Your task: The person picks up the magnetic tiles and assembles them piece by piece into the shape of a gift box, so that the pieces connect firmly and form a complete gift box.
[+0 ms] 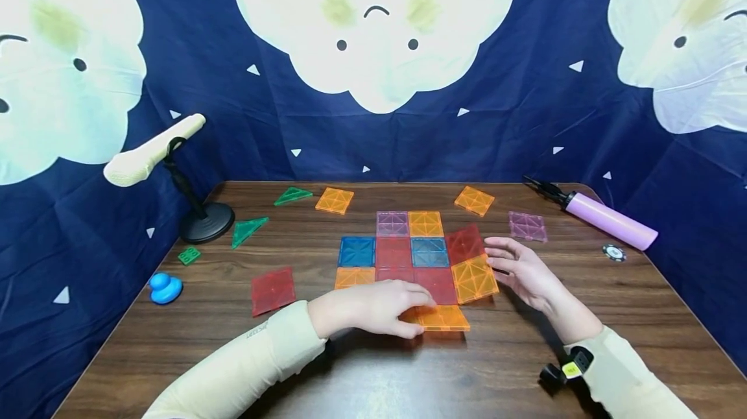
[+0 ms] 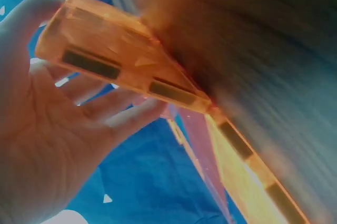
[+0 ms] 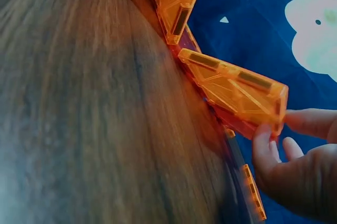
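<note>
A person in cream sleeves works at a patch of translucent magnetic tiles (image 1: 408, 247) laid flat at the middle of a dark wooden table (image 1: 362, 373). The left hand (image 1: 373, 305) lies palm down at the near edge of the patch, its fingers curled over the near orange tile (image 1: 443, 319), a square whose far edge meets the red tile (image 1: 438, 283) in front of it. In the left wrist view the tile's near side stands tilted clear of the tabletop, thumb on one face and fingers under the other, so its free edge points up and toward the person.

The right hand (image 1: 525, 270) hovers at the patch's right side, fingers loosely spread and gripping nothing. Its fingertips (image 3: 263, 139) touch the outer edge of the right orange tile (image 1: 474, 278), which sits skewed, with one corner aimed away from the person, and lifts off the table on its outer side (the right wrist view shows the raised edge). Whether the thumb also presses it is hard to tell.

Loose pieces lie around: a red square (image 1: 272, 290) to the left, two green triangles (image 1: 248, 229) and orange squares (image 1: 335, 200) farther back, a purple square (image 1: 528, 226) at right. A microphone on a stand (image 1: 175, 169), a blue duck (image 1: 165, 288) and a pink pump (image 1: 607, 219) flank the work.
</note>
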{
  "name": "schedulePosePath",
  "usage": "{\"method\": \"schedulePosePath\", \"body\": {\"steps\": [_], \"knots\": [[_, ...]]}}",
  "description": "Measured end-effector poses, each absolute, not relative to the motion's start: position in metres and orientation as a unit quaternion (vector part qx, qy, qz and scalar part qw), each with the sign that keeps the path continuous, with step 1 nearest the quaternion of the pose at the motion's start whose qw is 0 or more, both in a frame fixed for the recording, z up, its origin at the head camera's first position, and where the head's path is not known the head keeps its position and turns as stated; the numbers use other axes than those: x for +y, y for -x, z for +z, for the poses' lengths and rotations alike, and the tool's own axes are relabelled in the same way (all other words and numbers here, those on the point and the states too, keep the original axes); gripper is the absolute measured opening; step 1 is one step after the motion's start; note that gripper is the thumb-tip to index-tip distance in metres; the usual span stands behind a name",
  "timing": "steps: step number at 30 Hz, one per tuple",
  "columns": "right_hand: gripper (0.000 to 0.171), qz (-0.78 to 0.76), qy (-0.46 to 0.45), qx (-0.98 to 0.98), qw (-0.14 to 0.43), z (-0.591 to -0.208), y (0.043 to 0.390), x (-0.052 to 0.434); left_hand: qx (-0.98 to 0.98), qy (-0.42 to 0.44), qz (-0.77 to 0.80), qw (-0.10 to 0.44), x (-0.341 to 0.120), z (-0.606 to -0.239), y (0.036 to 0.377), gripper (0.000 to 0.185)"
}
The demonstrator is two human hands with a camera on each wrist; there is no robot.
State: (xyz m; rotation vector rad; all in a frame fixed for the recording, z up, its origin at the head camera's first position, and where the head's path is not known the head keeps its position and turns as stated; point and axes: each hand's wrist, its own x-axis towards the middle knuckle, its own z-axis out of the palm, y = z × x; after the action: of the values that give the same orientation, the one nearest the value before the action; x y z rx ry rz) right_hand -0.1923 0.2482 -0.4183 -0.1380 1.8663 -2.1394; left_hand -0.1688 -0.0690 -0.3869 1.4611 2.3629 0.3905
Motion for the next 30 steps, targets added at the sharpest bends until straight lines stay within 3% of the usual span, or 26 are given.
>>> {"method": "schedulePosePath", "body": {"steps": [3,8,17,23,30], "knots": [[0.047,-0.757,0.060,0.630,0.162,-0.420,0.195,0.244,0.814,-0.540,0.171,0.130,-0.070,-0.382,0.169,0.041],[0.054,-0.776,0.075,0.592,0.205,-0.422,0.201,0.237,0.808,-0.565,0.166,-0.004,-0.070,-0.376,0.163,0.031],[0.061,-0.726,0.075,0.640,0.240,-0.420,0.202,0.222,0.822,-0.526,-0.077,-0.207,-0.061,-0.376,0.138,0.038],[0.064,-0.692,0.074,0.682,0.225,-0.417,0.202,0.210,0.833,-0.491,-0.100,-0.233,-0.055,-0.381,0.131,0.044],[0.064,-0.675,0.070,0.701,0.218,-0.417,0.200,0.206,0.853,-0.481,-0.055,-0.196,-0.056,-0.382,0.129,0.050]]}}
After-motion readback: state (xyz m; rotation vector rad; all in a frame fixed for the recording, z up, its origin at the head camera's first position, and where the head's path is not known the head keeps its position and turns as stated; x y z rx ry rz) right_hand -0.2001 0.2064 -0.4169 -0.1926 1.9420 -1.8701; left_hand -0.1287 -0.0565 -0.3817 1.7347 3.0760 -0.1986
